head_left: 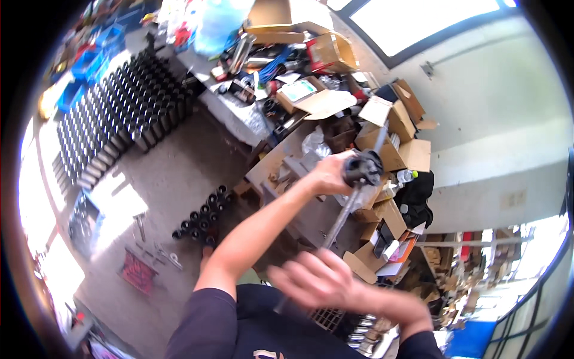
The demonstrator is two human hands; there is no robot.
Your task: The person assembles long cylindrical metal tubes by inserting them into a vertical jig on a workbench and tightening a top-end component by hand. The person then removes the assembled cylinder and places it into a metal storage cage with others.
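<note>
Out in front of me, my left hand (330, 174) is closed around a black cylindrical part (363, 168) with an uneven, notched end face. A long grey metal rod (342, 222) slants from beyond this part down toward my body. Whether it passes through the part or just beside it, I cannot tell. Nearer to my chest, my right hand (317, 279) is curled around the rod's near end, its fingers blurred by motion. Beneath my left hand lies a cluttered bench (272, 164) with grey metal pieces on it, partly hidden by my forearm.
Several black cylinders (204, 214) stand on the floor to the left, near loose tools (169, 256) and a red bag (137, 272). Farther left is a large block of dark tubes (122, 113). Open cardboard boxes (394, 149) crowd the bench's right side, beside a bottle (406, 176).
</note>
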